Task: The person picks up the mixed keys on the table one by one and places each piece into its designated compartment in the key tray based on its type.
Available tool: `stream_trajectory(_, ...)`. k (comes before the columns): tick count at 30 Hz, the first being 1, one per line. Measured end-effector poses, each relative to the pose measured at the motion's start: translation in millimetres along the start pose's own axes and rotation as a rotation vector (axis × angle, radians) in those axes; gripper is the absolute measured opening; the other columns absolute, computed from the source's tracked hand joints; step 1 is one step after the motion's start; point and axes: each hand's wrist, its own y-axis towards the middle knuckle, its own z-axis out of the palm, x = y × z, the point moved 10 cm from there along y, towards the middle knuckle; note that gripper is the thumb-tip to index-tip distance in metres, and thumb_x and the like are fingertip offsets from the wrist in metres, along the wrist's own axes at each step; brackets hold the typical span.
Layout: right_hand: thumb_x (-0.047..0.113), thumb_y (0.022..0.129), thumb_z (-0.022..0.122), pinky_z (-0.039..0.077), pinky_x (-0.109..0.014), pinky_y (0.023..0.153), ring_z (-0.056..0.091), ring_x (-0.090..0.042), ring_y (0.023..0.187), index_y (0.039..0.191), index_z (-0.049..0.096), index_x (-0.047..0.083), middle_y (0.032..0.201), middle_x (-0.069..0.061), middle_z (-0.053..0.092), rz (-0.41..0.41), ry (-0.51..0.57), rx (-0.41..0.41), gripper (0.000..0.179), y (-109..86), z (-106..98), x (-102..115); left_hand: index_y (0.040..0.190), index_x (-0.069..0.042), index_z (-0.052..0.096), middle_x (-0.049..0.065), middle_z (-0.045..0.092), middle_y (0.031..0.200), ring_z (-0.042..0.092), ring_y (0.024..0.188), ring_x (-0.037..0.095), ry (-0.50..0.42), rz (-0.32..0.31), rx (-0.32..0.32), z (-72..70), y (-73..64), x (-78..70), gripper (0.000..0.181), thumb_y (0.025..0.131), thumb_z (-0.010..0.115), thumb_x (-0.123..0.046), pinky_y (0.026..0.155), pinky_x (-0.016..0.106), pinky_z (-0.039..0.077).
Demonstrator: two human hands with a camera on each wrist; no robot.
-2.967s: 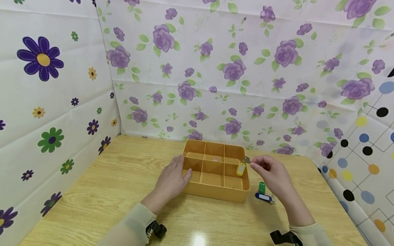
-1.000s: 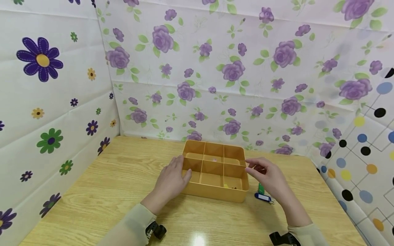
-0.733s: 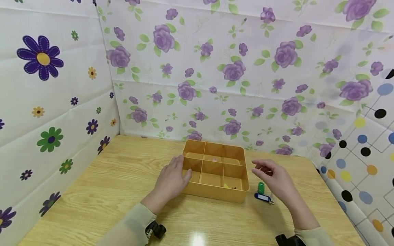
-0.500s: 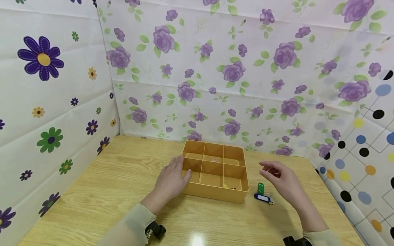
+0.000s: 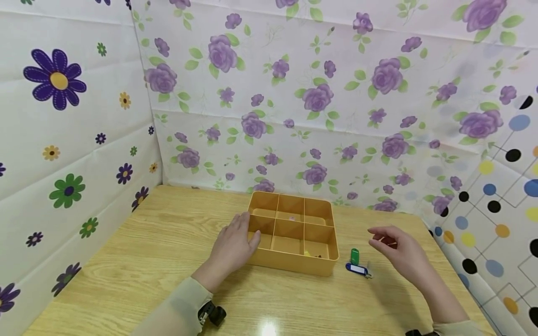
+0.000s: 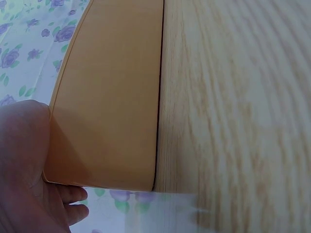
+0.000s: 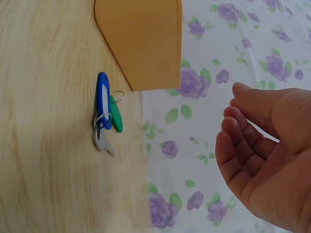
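An orange box (image 5: 290, 262) with several compartments stands on the table. My left hand (image 5: 233, 242) holds its front left corner, thumb over the rim and fingers along the outer left wall; the left wrist view also shows this hand (image 6: 24, 160) at the corner. My right hand (image 5: 401, 249) hovers right of the box, fingers loosely bent, holding nothing. Below and left of it lie a green key tag (image 5: 355, 256) and a blue key tag (image 5: 356, 269) with a key (image 7: 102, 143). A yellow key tag (image 5: 307, 254) is partly hidden in the front right compartment.
A small pink item (image 5: 292, 218) lies in the back middle compartment. Flower-printed cloth (image 5: 235, 154) hangs behind the wooden table (image 5: 176, 224), with more printed cloth along the left and right sides.
My right hand released the yellow key tag, which dropped into the front right compartment, and then moved away to the right. My left hand stays at the box.
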Motion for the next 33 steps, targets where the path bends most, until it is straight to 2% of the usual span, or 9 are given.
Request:
stream_trajectory(7,0.026,0.109,0.074,0.059,-0.029,0.075,0.069,-0.021,0.098,0.141,0.073,0.008,0.113,-0.003,0.072,0.014,-0.005,0.034,0.036,-6.1,1,-14,0.171,0.006,0.030,0.023,0.035,0.175,0.028,0.164,0.042,-0.002,-0.006,0.009,-0.7,-0.2,-0.3,0.079,0.116,0.048,-0.047,0.129,0.065,0.028)
stream_trajectory(15,0.025,0.108,0.076,0.060,-0.029,0.077,0.069,-0.019,0.098,0.140,0.074,0.009,0.113,0.000,0.073,0.022,0.005,0.141,0.036,-7.5,11,-39,0.171,0.005,0.030,0.023,0.036,0.175,0.029,0.164,0.042,-0.004,-0.008,0.010,-2.2,-1.0,-1.4,0.079,0.115,0.048,-0.048,0.129,0.065,0.028)
stream_trajectory(25,0.021,0.109,0.074,0.061,-0.028,0.088,0.070,-0.023,0.113,0.141,0.072,0.005,0.136,-0.014,0.072,0.023,0.033,0.243,0.037,-10.2,23,-57,0.171,0.006,0.030,0.023,0.035,0.175,0.028,0.164,0.043,-0.003,-0.006,0.005,-1.0,-0.6,-0.8,0.079,0.116,0.048,-0.048,0.130,0.065,0.028)
stream_trajectory(33,0.016,0.108,0.073,0.060,-0.028,0.090,0.071,-0.024,0.114,0.139,0.074,0.004,0.135,-0.013,0.073,0.018,0.036,0.247,0.033,-12.1,26,-60,0.171,0.005,0.030,0.024,0.036,0.175,0.029,0.164,0.043,-0.005,-0.006,0.006,0.2,0.2,-1.1,0.079,0.116,0.048,-0.048,0.129,0.065,0.028)
